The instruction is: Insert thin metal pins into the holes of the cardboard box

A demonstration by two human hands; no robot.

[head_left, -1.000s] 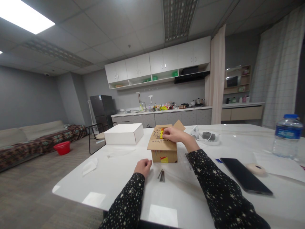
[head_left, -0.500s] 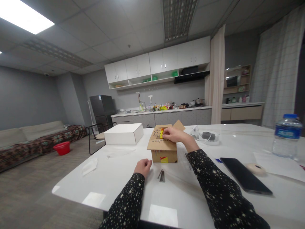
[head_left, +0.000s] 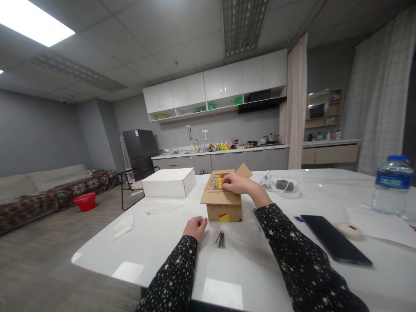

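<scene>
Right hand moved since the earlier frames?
No. The right hand is still at the cardboard box, with no visible shift in any direction against the white box.

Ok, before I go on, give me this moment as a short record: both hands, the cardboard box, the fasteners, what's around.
Right hand: on top of the cardboard box; grip unclear
Left hand: curled, near the box's front left corner; contents hidden
Box: on the white table, one flap raised
Loose fasteners: small bunch in front of the box
Left side: white box
Right side: black phone, water bottle
</scene>
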